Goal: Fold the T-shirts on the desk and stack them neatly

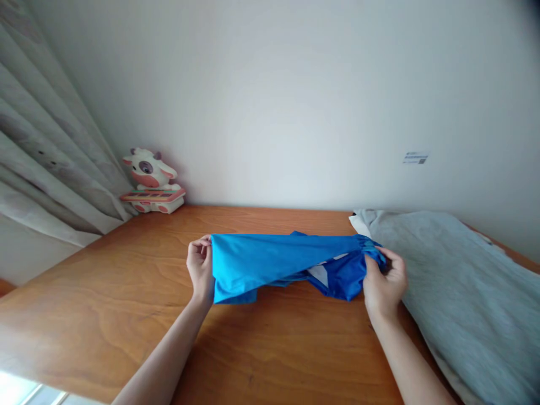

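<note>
A blue garment [270, 259] with darker blue and white parts is stretched sideways over the wooden table [261, 349]. At its left end, my left hand [200, 267] pinches the upper corner of the light blue fabric. My right hand [386, 278] grips the gathered, bunched end on the right, thumb in front. Between the hands the top edge runs nearly straight, while the dark blue and white part hangs beneath it near my right hand. Some fingertips are hidden by the fabric.
A grey cloth [468, 292] lies over the table's right side. At the back left corner sits a cow-shaped toy [154, 180] with a keyboard, beside a pale curtain [50, 129]. Behind the table rises a white wall with a small label [415, 158].
</note>
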Tool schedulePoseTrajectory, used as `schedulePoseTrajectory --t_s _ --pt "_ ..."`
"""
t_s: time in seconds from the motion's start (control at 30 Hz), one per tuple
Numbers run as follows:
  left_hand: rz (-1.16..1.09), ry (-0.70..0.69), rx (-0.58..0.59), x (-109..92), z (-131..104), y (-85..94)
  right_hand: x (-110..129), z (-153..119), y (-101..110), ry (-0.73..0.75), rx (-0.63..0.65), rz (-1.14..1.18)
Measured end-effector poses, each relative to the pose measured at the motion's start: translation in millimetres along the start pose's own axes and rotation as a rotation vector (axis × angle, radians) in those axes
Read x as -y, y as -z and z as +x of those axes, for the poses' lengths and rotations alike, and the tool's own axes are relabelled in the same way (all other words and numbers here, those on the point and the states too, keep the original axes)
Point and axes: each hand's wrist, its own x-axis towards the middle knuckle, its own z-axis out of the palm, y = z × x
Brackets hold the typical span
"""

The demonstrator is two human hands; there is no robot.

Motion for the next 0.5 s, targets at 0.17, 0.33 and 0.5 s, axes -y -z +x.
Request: schedulePoseTrajectory --t_s 0.17,0.33,0.5 --pt "0.44 -0.015 0.524 -0.3 -15.2 0.2 -9.5 -6.5 -1.8 0.193 0.313 -0.209" --pt "0.785 -0.321 1.039 -8.9 -35.0 -4.0 -14.9 -21.3 -4.1 0.234 0.763 -0.328" --pt "0.762 -0.295 1.026 -13.5 -36.0 -9.8 1.0 -21.9 -3.1 0.175 0.939 -0.316"
